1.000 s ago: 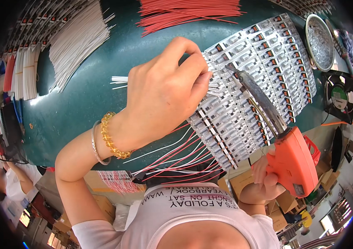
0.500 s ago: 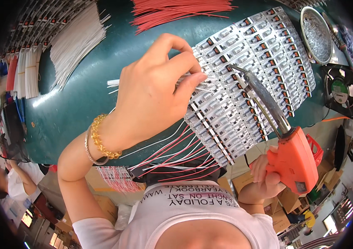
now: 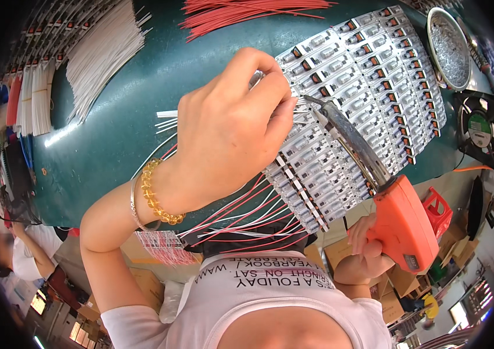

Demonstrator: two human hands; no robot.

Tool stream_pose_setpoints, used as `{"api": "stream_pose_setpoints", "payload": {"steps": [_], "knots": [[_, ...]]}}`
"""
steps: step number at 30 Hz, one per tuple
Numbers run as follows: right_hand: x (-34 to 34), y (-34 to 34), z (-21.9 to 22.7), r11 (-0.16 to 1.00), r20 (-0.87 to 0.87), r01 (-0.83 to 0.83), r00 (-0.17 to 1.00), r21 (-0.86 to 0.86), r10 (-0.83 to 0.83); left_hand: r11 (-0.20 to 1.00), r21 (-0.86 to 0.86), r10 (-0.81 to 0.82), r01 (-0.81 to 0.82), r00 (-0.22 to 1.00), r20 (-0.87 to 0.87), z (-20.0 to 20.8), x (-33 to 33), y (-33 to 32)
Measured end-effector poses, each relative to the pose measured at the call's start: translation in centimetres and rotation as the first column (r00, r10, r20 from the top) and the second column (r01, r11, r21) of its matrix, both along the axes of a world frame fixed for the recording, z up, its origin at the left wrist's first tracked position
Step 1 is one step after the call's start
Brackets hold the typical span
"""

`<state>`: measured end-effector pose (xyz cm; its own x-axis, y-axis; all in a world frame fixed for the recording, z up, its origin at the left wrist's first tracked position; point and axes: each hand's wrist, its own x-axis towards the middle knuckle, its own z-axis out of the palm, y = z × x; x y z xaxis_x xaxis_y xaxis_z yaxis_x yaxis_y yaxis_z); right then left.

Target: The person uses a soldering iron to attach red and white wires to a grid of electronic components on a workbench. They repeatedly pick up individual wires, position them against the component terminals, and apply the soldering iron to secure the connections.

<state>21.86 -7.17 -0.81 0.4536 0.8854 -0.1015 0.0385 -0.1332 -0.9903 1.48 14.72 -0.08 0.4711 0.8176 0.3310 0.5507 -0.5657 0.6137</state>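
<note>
My left hand (image 3: 232, 125) is closed in a pinch on several thin white wires (image 3: 167, 114), whose far ends stick out to the left behind it. Its fingertips rest over a sheet of silver circuit boards (image 3: 369, 87) with rows of small parts. In my right hand (image 3: 369, 247) is an orange soldering gun (image 3: 405, 224), gripped by its handle. The gun's long metal barrel slants up to the left, and its bent tip comes close to my left fingertips at the boards. Whether the tip touches a wire is too small to tell.
White wires (image 3: 104, 55) and red wires (image 3: 241, 14) lie at the back of the green table (image 3: 142, 75). Red and white wires (image 3: 247, 215) hang over the near edge. A metal bowl (image 3: 449, 49) and a small fan (image 3: 479, 129) stand at the right. A person (image 3: 26, 253) sits far left.
My left hand has shifted slightly right with the white wires. The soldering gun's tip has moved left and a little down, closer to my left fingertips.
</note>
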Motion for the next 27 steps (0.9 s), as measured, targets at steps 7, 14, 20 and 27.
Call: {"api": "stream_pose_setpoints", "payload": {"steps": [7, 14, 20, 27], "knots": [[-0.2, -0.1, 0.2, 0.995, -0.167, 0.088, 0.983, 0.047, -0.079, 1.000, 0.016, 0.003, -0.003, 1.000, 0.009, -0.1, 0.0, 0.0], [1.0, -1.0, -0.9, 0.996, -0.077, -0.037, 0.996, 0.078, 0.043, 1.000, 0.020, -0.007, 0.007, 1.000, 0.000, -0.1, -0.1, 0.1], [-0.8, 1.2, 1.8, 0.998, -0.105, -0.036, 0.994, 0.054, 0.041, 0.995, -0.094, -0.038, 0.042, 0.998, 0.050, 0.9, -0.3, -0.2], [-0.3, -0.4, 1.2, 1.000, -0.111, -0.029, 0.993, 0.011, 0.030, 1.000, -0.022, -0.019, 0.020, 1.000, 0.022, 0.1, 0.6, -1.1]]}}
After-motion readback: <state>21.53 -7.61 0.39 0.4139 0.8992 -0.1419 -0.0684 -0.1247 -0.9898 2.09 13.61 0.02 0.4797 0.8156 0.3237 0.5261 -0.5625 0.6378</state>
